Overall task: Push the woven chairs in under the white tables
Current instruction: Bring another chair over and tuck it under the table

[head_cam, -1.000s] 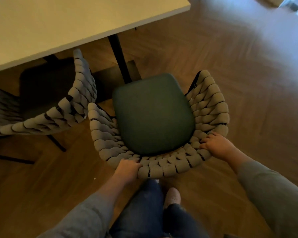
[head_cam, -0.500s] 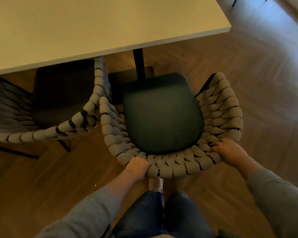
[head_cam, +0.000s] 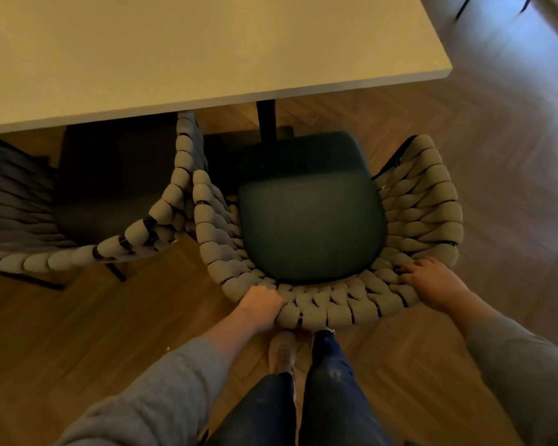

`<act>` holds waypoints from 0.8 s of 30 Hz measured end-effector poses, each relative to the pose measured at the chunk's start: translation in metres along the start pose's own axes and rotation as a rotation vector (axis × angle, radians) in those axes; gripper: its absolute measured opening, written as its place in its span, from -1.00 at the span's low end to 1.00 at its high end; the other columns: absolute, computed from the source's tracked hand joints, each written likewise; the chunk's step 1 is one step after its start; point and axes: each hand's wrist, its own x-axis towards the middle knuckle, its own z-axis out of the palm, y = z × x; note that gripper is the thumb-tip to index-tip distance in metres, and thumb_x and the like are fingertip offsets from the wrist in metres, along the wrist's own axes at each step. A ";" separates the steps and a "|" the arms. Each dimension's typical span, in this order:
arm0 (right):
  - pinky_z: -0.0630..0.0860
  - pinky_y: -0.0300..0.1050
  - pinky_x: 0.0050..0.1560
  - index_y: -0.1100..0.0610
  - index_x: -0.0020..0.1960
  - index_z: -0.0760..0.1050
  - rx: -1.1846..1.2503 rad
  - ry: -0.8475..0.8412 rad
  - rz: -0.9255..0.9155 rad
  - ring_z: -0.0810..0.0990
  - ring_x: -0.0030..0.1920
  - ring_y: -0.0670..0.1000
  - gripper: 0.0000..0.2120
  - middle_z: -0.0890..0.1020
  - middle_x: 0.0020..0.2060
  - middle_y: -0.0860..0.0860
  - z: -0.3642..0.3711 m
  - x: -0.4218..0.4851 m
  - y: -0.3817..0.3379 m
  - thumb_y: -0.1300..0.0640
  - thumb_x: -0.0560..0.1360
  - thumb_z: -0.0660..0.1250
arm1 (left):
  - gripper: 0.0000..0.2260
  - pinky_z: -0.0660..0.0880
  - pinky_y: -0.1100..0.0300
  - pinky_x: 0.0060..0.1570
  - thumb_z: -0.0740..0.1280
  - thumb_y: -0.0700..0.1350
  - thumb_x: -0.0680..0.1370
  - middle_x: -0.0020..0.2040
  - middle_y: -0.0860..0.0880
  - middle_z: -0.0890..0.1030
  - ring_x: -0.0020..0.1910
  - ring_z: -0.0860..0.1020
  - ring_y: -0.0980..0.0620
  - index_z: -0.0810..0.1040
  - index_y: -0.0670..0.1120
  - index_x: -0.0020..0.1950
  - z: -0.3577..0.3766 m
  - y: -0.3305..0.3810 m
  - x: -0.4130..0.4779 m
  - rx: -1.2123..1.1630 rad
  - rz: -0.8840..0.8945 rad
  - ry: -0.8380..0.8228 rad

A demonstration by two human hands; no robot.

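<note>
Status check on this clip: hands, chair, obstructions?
Left hand and right hand gripping chair backrest. Seat front just short of table edge. Table post ahead; neighbouring chair touching.

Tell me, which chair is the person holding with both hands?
The woven chair on the right, with the dark green seat in view. The left hand and right hand grip its back rim. The other chair sits untouched, further under the white table.

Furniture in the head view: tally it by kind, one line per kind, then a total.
Woven chairs: 2, one held at its back rim by the left hand and right hand, the other beside it on the left
White tables: 1
Total: 3
</note>
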 end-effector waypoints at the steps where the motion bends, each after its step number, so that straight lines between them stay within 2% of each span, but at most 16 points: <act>1: 0.20 -0.02 0.46 -0.19 0.36 0.42 -0.005 0.008 -0.007 0.38 0.37 -0.01 -0.62 0.44 0.37 -0.14 0.000 0.001 0.002 0.03 0.56 0.26 | -0.72 0.52 0.05 0.10 0.26 -0.15 0.60 0.17 -0.09 0.57 0.14 0.54 -0.08 0.51 -0.04 0.31 0.000 0.001 0.002 -0.003 -0.001 -0.002; 6: 0.14 -0.02 0.48 -0.20 0.35 0.42 0.002 0.044 -0.026 0.38 0.37 -0.04 -0.64 0.45 0.35 -0.16 0.001 -0.001 0.005 0.00 0.56 0.26 | -0.67 0.51 0.04 0.11 0.26 -0.19 0.60 0.22 -0.10 0.56 0.17 0.54 -0.10 0.48 -0.05 0.36 -0.001 0.003 0.006 -0.009 -0.024 -0.051; 13: 0.11 -0.03 0.49 -0.22 0.37 0.40 0.040 0.038 -0.018 0.34 0.41 -0.05 -0.62 0.41 0.40 -0.19 0.001 -0.008 0.029 -0.01 0.57 0.26 | -0.75 0.50 0.04 0.09 0.23 -0.19 0.61 0.17 -0.12 0.59 0.15 0.55 -0.10 0.55 -0.10 0.27 -0.029 0.019 0.012 0.029 -0.021 -0.020; 24: 0.27 -0.02 0.40 -0.17 0.31 0.45 0.005 0.069 -0.002 0.44 0.26 0.03 -0.69 0.49 0.28 -0.10 -0.036 0.033 0.023 0.01 0.58 0.24 | -0.73 0.50 0.04 0.21 0.24 -0.16 0.62 0.20 -0.05 0.59 0.20 0.55 -0.05 0.52 -0.02 0.31 -0.068 -0.037 0.029 0.079 -0.060 -0.013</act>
